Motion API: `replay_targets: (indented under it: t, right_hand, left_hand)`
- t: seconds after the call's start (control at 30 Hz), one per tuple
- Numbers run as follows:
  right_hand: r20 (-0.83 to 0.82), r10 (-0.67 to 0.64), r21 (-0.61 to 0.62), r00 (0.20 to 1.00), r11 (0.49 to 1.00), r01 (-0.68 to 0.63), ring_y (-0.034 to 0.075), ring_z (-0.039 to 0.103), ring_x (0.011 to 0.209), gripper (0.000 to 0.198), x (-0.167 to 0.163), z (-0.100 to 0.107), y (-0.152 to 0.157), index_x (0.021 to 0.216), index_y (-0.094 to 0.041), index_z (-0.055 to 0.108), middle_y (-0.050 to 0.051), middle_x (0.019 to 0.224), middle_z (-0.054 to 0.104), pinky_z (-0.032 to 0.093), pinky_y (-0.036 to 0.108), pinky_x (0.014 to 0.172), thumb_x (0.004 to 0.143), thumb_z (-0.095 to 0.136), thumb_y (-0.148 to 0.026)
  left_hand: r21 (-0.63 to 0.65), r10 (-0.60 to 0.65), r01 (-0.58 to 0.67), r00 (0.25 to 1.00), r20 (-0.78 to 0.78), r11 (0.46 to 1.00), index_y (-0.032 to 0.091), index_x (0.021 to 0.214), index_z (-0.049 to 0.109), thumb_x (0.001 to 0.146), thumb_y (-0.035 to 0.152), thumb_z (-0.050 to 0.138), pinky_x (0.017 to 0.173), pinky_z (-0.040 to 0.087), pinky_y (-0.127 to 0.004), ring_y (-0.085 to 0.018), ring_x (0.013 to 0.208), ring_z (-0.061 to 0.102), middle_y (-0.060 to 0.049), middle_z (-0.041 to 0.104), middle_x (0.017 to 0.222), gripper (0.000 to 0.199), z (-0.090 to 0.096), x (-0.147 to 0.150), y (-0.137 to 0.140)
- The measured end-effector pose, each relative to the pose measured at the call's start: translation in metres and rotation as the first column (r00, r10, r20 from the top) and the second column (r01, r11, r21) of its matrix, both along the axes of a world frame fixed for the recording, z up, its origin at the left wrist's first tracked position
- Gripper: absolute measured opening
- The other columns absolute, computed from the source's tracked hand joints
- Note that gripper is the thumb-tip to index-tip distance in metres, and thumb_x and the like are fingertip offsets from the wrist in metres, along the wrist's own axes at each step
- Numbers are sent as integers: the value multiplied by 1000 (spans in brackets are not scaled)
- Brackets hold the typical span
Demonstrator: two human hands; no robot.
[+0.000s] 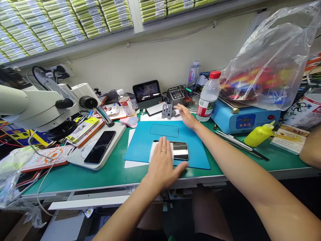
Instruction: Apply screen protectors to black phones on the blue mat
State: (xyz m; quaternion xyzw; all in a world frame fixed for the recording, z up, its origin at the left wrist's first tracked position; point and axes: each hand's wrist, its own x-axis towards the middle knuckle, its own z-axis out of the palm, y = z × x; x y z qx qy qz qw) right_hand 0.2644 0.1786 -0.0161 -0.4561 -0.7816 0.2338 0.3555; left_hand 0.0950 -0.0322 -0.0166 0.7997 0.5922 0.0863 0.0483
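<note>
A phone (pixel 181 152) with a dark, shiny front lies on a blue mat (pixel 140 147). My left hand (pixel 162 160) rests flat over the phone's left half, fingers stretched together and thumb apart. Beneath its fingers is a white wipe (pixel 151 154), pressed on the glass. Above the phone lies a thin black-edged frame or glass outline (pixel 164 130) on the mat. My right hand (pixel 185 115) reaches past the mat's far edge, fingers extended, beside a grey slotted metal holder (pixel 167 110). I see nothing held in it.
On the left stand a microscope (pixel 32 107) and its base with another dark phone (pixel 100 147). Behind are a tablet-like screen (pixel 147 91) and a soldering station (pixel 175 95). To the right are a water bottle (pixel 207 98), a blue heating machine (pixel 240 117) and a yellow squeeze bottle (pixel 258 135).
</note>
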Motion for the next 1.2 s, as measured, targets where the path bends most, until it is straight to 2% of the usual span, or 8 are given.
replay_targets:
  t: [0.1,0.17,0.4,0.5,0.63,0.83,0.97,1.2]
  right_hand:
    - [3,-11,-2,1000,1000,11,32,19,155,101,0,0,-1,149,-22,49,11,164,33,15,52,126,84,1,-83]
    - [9,-19,1,1000,1000,19,31,20,154,100,0,1,0,148,-23,50,11,164,34,16,53,125,84,0,-82]
    - [-33,8,38,999,999,-6,35,28,151,108,0,-1,4,143,-24,56,11,158,43,17,56,125,78,0,-88]
    - [-119,-7,25,993,1000,10,34,30,150,107,2,-4,7,141,-24,59,11,158,44,15,54,126,79,-2,-87]
    - [-150,-20,5,988,1000,21,34,30,151,105,5,-9,12,141,-26,59,9,158,44,16,57,126,79,-1,-87]
    - [-157,-27,11,987,1000,29,34,28,151,101,6,-16,19,140,-29,59,6,158,45,16,59,125,81,-2,-85]
    - [-124,-37,21,992,999,40,34,28,151,103,4,-14,17,139,-28,61,7,156,47,15,58,126,80,-1,-86]
    - [-125,-2,41,992,999,7,31,29,151,103,4,-9,14,142,-25,57,11,157,45,15,54,126,82,-2,-84]
  left_hand:
    - [-55,106,-107,994,-26,993,-7,154,24,96,74,16,125,19,-49,-35,154,9,-27,11,163,100,4,-25,20]
    - [-76,138,-138,990,-15,987,-9,153,25,95,75,16,125,18,-49,-37,153,8,-29,11,162,103,7,-22,32]
    - [-2,-46,46,996,80,999,-8,154,24,80,92,9,126,19,-49,-37,153,7,-26,16,162,125,7,69,16]
    - [4,-94,94,992,80,996,-7,155,24,82,88,3,126,18,-46,-34,154,8,-23,17,163,121,9,86,9]
    - [-32,-104,107,990,94,994,-5,154,27,84,87,2,127,18,-44,-33,154,8,-22,15,163,118,13,50,14]
    - [-67,91,-89,996,22,994,-5,155,23,90,82,11,126,16,-48,-33,154,4,-23,7,164,110,9,-24,23]
    - [-103,98,-94,994,44,990,-5,156,19,84,88,13,127,12,-48,-35,153,0,-24,4,164,118,11,-12,26]
    - [-145,-25,46,990,138,988,-3,158,12,77,94,7,127,10,-46,-32,153,-5,-19,-1,165,126,22,28,41]
